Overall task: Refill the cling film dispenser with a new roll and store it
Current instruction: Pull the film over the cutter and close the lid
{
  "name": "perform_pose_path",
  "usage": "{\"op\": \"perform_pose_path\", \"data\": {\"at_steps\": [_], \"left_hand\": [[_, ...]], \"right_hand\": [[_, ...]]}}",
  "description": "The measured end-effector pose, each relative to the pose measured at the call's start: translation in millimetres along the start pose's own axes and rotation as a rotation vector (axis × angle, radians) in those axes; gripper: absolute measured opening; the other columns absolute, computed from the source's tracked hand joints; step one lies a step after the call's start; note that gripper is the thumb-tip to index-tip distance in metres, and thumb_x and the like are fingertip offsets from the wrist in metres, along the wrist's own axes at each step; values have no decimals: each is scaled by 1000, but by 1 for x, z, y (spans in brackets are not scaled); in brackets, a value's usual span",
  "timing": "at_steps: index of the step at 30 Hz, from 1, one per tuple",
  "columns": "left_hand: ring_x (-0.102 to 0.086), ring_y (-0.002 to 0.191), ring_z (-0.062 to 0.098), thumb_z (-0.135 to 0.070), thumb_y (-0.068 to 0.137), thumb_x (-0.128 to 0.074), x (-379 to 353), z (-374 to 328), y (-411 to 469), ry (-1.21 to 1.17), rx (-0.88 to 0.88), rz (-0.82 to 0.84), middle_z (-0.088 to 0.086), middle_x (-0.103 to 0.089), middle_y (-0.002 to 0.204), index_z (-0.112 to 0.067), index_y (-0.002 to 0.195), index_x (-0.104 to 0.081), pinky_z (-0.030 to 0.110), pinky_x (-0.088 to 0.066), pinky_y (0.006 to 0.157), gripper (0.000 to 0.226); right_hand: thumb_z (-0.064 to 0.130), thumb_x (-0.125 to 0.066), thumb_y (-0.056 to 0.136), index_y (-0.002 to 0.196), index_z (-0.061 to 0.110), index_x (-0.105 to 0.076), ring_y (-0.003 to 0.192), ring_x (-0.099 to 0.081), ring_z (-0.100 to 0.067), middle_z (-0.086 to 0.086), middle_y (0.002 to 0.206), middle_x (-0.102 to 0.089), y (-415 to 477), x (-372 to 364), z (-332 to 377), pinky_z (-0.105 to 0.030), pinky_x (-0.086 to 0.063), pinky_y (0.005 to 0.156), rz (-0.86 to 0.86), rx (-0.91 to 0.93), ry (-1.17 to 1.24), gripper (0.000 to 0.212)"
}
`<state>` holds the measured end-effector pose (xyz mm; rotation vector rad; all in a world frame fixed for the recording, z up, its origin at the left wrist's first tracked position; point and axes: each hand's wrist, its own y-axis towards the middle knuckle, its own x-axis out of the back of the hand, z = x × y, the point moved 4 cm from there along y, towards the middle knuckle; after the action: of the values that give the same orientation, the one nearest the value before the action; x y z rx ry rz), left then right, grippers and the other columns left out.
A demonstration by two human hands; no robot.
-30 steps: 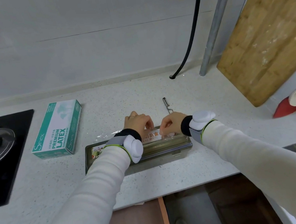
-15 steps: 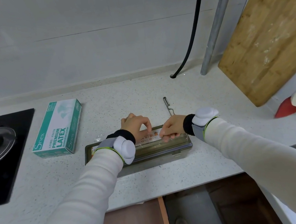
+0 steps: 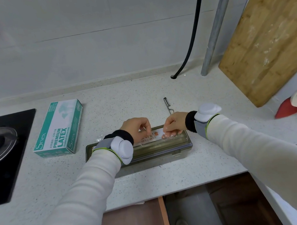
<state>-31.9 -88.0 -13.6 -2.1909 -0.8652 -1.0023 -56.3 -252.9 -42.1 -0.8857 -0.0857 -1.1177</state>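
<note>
- Cling film dispenser (image 3: 157, 149): translucent box on the bench (image 3: 200, 162), near its front edge, long side across the view. Lid looks open, folded toward the person.
- New roll (image 3: 152, 134) lies inside along the tray, printed label up.
- Left hand (image 3: 136, 127) and right hand (image 3: 175, 123) sit over the roll, close together. Each grip is thumb and fingertips pinching the film edge (image 3: 164, 136), left near mid-roll, right at the label's right end. Can't tell how much film is free.
- Step, my read: lift the leading edge and draw it to the front lip.
- Do it well: pull both pinches evenly, low and forward, so the sheet comes off square. A lopsided pull likely tears it or ropes it.
- Keep the pull shallow, because the roll may lift out of the tray.
- Lay film flat over the lip before closing the lid.
- Nearby: glove box (image 3: 58, 128) to the left, peeler (image 3: 167, 104) just behind the right hand. Neither is in the way.
</note>
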Motion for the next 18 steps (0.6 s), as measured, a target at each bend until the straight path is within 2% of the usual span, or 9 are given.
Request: {"op": "perform_pose_path", "data": {"at_steps": [4, 6, 9, 13, 15, 16, 18], "left_hand": [[-63, 97, 26, 4, 86, -49, 1, -1, 0, -16, -8, -24, 9, -70, 102, -15, 79, -52, 36, -50, 91, 21], [-63, 96, 26, 4, 87, -47, 1, 0, 1, -18, 7, -33, 8, -70, 102, -18, 77, -51, 34, -50, 88, 25], [-64, 93, 25, 4, 87, -46, 0, -1, 2, -16, 22, -42, 8, -70, 102, -17, 79, -50, 33, -50, 85, 24], [-60, 82, 19, -3, 90, -52, -1, -2, 2, -49, 37, -60, 9, -70, 98, -16, 85, -50, 26, -47, 77, 14], [-62, 85, 24, -7, 91, -53, -1, -3, 1, -83, 50, -75, 10, -71, 95, -16, 89, -50, 30, -48, 80, 10], [-63, 88, 27, -8, 91, -53, 0, -2, 2, -101, 58, -81, 10, -72, 94, -15, 92, -50, 33, -49, 82, 7], [-64, 91, 29, -11, 93, -52, -1, -2, 2, -134, 78, -88, 10, -73, 90, -13, 99, -53, 37, -50, 86, 7]], "right_hand": [[35, -55, 92, 81, 16, -70, 58, -48, -4, 9, 71, -63, -4, 1, -2, -15, -40, 57, 32, -11, -74, 26], [30, -62, 88, 92, 13, -73, 65, -51, -5, 8, 76, -66, -6, 2, -1, -16, -43, 62, 36, 3, -62, 20], [17, -70, 82, 107, 11, -71, 87, -55, -13, -5, 96, -66, -8, 6, 1, -20, -47, 76, -11, 28, -47, 26], [12, -64, 87, 113, 7, -68, 79, -55, -7, 4, 87, -63, -12, 10, 3, -9, -44, 66, -68, 76, -5, 27], [18, -66, 86, 113, 8, -68, 82, -56, -7, 4, 91, -64, -14, 10, 2, -9, -44, 65, -115, 82, 35, 28], [21, -69, 84, 112, 9, -68, 87, -57, -9, 3, 94, -64, -13, 10, 2, -11, -46, 69, -123, 81, 50, 30], [24, -73, 79, 110, 12, -67, 95, -57, -13, 5, 90, -64, -13, 4, 3, -23, -50, 89, -99, 65, 53, 33]]}}
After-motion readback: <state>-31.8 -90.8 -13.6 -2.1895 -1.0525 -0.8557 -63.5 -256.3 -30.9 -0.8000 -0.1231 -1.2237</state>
